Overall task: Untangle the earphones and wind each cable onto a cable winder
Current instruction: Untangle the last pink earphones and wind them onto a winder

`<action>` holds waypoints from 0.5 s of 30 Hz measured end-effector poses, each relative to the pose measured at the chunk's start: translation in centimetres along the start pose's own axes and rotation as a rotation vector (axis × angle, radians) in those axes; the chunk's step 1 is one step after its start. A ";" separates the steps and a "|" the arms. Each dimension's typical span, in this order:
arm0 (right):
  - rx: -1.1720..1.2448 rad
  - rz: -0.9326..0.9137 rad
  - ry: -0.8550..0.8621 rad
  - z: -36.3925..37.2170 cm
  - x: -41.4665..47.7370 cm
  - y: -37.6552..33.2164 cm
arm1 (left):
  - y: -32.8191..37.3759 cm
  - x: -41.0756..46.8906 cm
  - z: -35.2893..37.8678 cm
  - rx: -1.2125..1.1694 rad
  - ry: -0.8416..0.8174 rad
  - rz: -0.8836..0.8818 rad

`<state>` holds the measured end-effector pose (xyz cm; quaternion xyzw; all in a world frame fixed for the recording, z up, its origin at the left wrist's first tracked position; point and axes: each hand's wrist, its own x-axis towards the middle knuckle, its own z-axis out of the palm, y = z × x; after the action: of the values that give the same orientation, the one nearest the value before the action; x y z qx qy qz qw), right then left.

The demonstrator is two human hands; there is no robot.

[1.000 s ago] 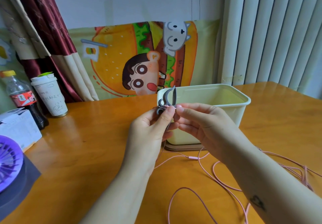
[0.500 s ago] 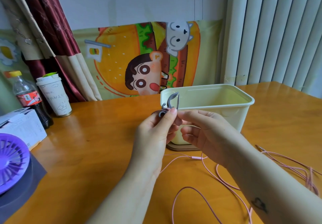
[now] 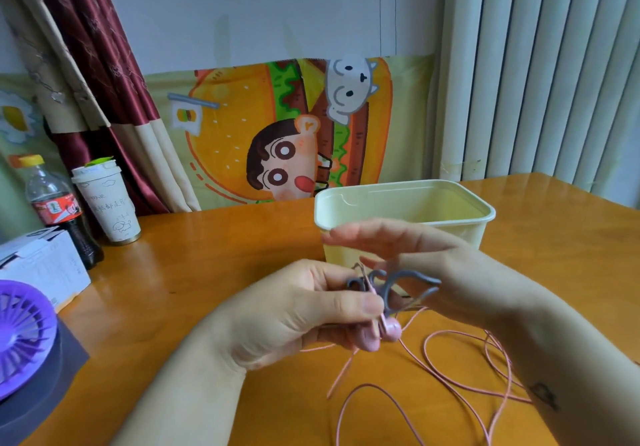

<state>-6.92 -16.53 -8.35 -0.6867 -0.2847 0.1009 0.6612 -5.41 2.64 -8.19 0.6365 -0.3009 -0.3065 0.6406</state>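
The orange wooden bench (image 3: 207, 244) runs out of frame on three sides. One cream tub (image 3: 398, 184) stands on it, its front wall partly hidden behind the hands. At the left edge a purple fan (image 3: 20, 338) is cut off, with one white box (image 3: 41, 265), one cola bottle (image 3: 52, 203) and one paper cup (image 3: 107, 203) behind it.

Both hands are in view. The left hand (image 3: 294, 310) has its grip closed on the one grey cable winder (image 3: 391, 289), thumb pressed on it, just above the bench and in front of the tub. The right hand (image 3: 433, 265) has a slack grip with its fingers stretched out. Its lower fingers pass behind the winder, so contact is unclear.

One pink cable (image 3: 367, 385) loops over the bench and leaves the frame at the bottom and right. One pink earbud (image 3: 393, 333) hangs under the winder. How the cable sits in the winder is hard to make out.
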 end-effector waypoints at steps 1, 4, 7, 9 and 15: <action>0.010 0.013 -0.044 0.0 -0.1 0.0 | 0.0 -0.1 0.1 0.018 -0.017 0.000; 0.065 0.049 -0.071 -0.1 -0.1 0.0 | -0.1 -0.6 0.0 0.063 -0.048 -0.005; 0.088 0.060 -0.097 -0.3 -0.1 0.3 | -0.3 -0.7 -0.3 0.209 -0.054 -0.032; 0.081 0.067 -0.118 -0.5 -0.1 0.4 | -0.5 -0.7 -0.6 0.280 -0.051 -0.059; 0.009 0.024 -0.121 -0.3 0.1 0.7 | 0.2 -0.8 0.4 0.336 -0.084 -0.096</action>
<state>-6.56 -16.72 -8.94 -0.6798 -0.3151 0.1515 0.6447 -6.21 3.03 -8.02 0.7349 -0.3436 -0.3084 0.4966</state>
